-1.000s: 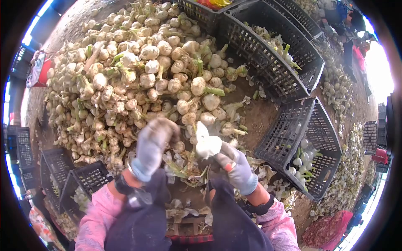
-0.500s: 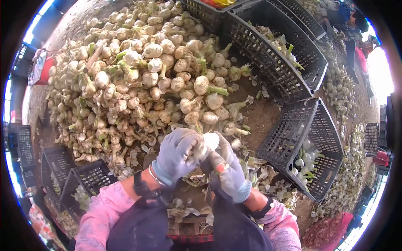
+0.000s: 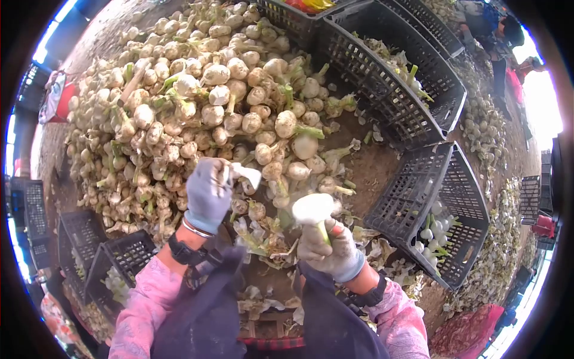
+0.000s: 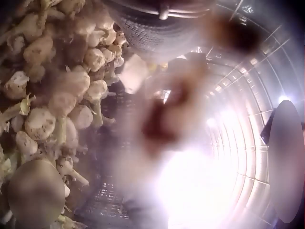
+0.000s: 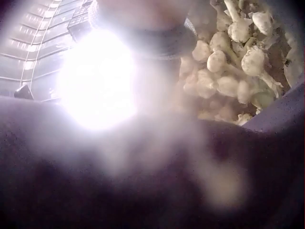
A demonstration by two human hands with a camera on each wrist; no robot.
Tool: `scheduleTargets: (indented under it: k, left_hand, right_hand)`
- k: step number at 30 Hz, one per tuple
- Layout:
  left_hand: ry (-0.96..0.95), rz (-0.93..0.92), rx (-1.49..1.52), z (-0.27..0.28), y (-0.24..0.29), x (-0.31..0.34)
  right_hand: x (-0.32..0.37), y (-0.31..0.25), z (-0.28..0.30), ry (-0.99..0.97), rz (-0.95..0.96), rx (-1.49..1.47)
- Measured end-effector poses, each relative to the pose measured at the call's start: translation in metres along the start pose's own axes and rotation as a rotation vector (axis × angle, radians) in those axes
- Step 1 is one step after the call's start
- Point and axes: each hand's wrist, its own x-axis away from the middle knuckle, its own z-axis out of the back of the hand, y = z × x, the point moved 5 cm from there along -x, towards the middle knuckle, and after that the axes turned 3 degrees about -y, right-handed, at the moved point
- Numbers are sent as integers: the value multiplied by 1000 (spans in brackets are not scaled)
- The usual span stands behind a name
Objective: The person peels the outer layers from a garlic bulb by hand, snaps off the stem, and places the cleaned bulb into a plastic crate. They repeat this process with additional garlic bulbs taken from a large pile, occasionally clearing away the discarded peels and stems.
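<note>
In the head view my gloved right hand [image 3: 332, 250] grips a peeled white garlic bulb [image 3: 314, 207] by its short green stem, the bulb standing up above the fingers. My left hand [image 3: 209, 190], also gloved, is off to the left, its fingers curled round a white piece of garlic skin [image 3: 246, 175] that sticks out to the right. Just beyond both hands rises a big heap of unpeeled, soil-stained garlic [image 3: 197, 113] with stems. The left wrist view has the pale skin [image 4: 133, 74] too, beside a blurred glove.
A tilted black crate [image 3: 412, 185] with peeled white bulbs [image 3: 435, 230] stands at the right. Behind it is a larger black crate [image 3: 382, 84] holding trimmings. More crates [image 3: 128, 251] are at lower left. Loose skins [image 3: 263, 299] litter the ground between the legs. Another person [image 3: 493, 36] is at far right.
The hands were apart, came together at the bulb, then parted again. My left hand has pulled away left with the white skin; the bulb in my right hand now shows its green stem downward.
</note>
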Motion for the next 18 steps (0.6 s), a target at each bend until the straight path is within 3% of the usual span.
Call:
scheduleTargets:
  k: [2, 3, 5, 6, 7, 8, 9, 10, 11, 12, 13, 14, 15, 16, 18]
  left_hand:
    - [11, 50, -76, 4, -12, -1]
    - [-4, 59, -118, 3, -20, 3]
    - [-215, 116, 41, -10, -16, 15]
    - [-318, 146, 118, -17, -12, 20]
    - [-743, 233, 168, -35, 5, 25]
    - [-1173, 314, 214, -48, 25, 37]
    - [-1245, 27, 280, -58, 39, 64]
    - [-1299, -267, 342, -66, 53, 95]
    - [-1522, -277, 323, -70, 58, 113]
    - [-1745, -283, 300, -74, 61, 126]
    - [-1836, -212, 179, -81, 64, 121]
    - [-1925, -137, 54, -86, 70, 111]
    - [-2008, -58, -76, -88, 69, 107]
    - [-1770, -104, 5, -89, 70, 103]
    - [-1289, -194, 152, -82, 68, 97]
  right_hand:
    - [12, -9, 7, 205, 94, -137]
    - [15, -21, -6, 50, 110, -138]
    - [22, -51, -24, -481, 161, -128]
    - [23, -68, -31, -575, 197, -15]
    - [24, -85, -37, -666, 244, 95]
    - [19, -99, -22, -256, 425, 229]
    - [21, -109, -4, 196, 498, 383]
    - [5, -133, 19, 516, 423, 1036]
    - [-14, -140, 31, 516, 327, 1404]
    - [-37, -146, 54, 916, 143, 1765]
    - [-55, -147, 67, 1075, -57, 2083]
    - [-75, -143, 65, 1204, -244, 2237]
    - [-90, -142, 71, 1274, -345, 2166]
    - [-96, -141, 79, 1339, -444, 2089]
    - [-100, -137, 86, 1308, -292, 2083]
